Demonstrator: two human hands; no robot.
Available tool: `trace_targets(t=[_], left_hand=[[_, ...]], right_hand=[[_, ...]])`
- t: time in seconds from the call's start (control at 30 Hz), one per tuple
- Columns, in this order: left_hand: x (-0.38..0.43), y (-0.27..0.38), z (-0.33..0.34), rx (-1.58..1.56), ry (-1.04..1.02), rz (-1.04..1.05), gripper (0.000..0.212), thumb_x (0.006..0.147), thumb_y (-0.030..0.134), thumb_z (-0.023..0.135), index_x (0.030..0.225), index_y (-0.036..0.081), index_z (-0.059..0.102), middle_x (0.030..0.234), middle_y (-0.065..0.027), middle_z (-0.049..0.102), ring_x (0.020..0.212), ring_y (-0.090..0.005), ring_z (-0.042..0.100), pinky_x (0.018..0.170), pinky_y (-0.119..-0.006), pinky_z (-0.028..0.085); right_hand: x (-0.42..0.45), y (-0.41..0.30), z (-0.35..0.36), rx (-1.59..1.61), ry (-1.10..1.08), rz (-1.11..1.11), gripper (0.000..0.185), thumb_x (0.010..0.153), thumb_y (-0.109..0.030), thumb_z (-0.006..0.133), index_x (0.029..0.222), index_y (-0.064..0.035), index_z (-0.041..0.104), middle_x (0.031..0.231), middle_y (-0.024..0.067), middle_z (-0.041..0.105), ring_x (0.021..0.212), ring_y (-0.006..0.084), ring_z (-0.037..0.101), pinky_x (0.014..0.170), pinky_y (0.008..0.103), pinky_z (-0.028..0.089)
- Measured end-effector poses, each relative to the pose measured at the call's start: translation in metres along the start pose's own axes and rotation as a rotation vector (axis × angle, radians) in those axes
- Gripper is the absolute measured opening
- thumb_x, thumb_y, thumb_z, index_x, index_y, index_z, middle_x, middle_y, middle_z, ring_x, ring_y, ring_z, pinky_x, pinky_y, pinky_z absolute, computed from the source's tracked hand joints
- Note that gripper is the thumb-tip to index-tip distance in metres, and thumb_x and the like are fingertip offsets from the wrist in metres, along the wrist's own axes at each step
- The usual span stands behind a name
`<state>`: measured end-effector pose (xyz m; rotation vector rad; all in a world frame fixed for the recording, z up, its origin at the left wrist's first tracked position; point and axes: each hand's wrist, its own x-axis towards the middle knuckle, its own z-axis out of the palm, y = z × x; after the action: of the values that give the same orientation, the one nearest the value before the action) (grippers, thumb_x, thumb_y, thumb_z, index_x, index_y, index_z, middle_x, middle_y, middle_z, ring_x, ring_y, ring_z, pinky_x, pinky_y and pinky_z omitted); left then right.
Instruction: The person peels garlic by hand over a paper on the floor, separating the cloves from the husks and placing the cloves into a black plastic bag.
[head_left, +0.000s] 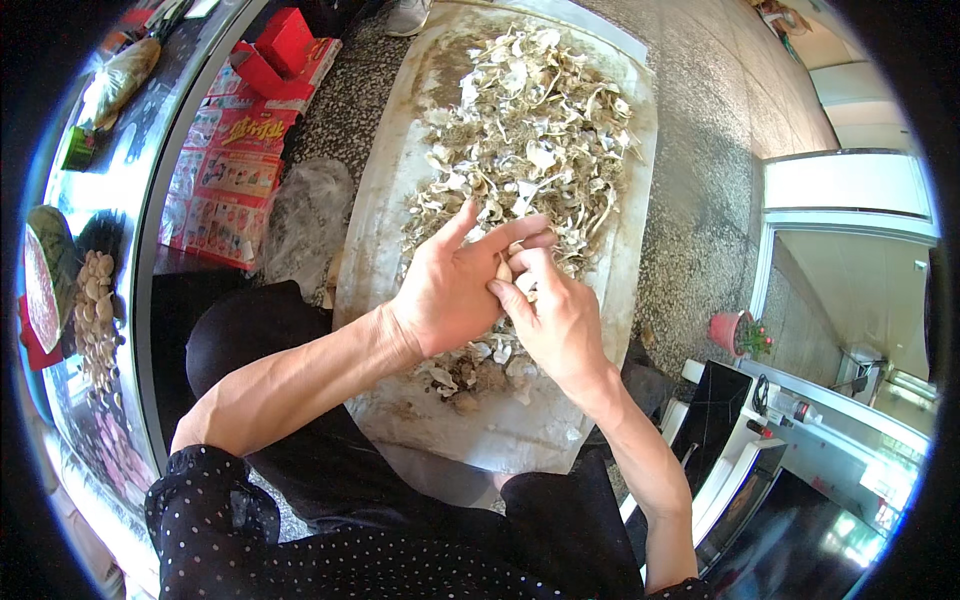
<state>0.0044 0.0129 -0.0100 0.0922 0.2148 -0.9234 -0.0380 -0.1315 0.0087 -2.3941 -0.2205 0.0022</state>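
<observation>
Pale garlic cloves (505, 270) sit between my two hands, above a sheet on the floor. My left hand (450, 289) is turned with its thumb raised and its fingers stretched to the right; whether it grips a clove is hidden. My right hand (551, 322) pinches a garlic clove between thumb and fingers, touching the left hand. Under and beyond both hands, a large heap of dry garlic skins, stalks and roots (536, 142) covers the pale, soiled plastic sheet (382, 217). A smaller pile of skins (469, 375) lies nearer to me.
At the left, a glossy table (135, 217) bears many garlic cloves (96, 300) and a cut melon (43, 277). Beside the sheet are a crumpled clear plastic bag (307, 217) and a red printed carton (236, 172). A potted plant (731, 334) stands at the right.
</observation>
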Motion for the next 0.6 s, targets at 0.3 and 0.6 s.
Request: trace_targets(t=[0.3,0.6], left_hand=[[-0.003,0.007,-0.005,0.141,0.164,0.057,0.035,0.093,0.003,0.04,0.128,-0.005,0.044,0.128,-0.0147,0.052,0.12,-0.0229,0.051,0.105,-0.034,0.041],[-0.005,0.008,-0.024,0.571,0.373,0.0,0.035,0.093,0.002,0.047,0.126,-0.008,0.045,0.115,-0.0138,0.058,0.102,-0.0147,0.057,0.078,-0.013,0.052]], right_hand=[[-0.015,-0.005,-0.035,0.671,-0.05,0.418,0.016,0.093,-0.017,0.056,0.101,-0.0037,0.06,0.066,-0.0014,0.057,0.05,0.0033,0.048,0.043,0.0174,0.037],[-0.137,0.069,-0.121,0.664,0.404,0.732,0.019,0.095,-0.019,0.054,0.1,-0.0008,0.057,0.066,0.0014,0.054,0.049,0.006,0.049,0.041,0.019,0.035]])
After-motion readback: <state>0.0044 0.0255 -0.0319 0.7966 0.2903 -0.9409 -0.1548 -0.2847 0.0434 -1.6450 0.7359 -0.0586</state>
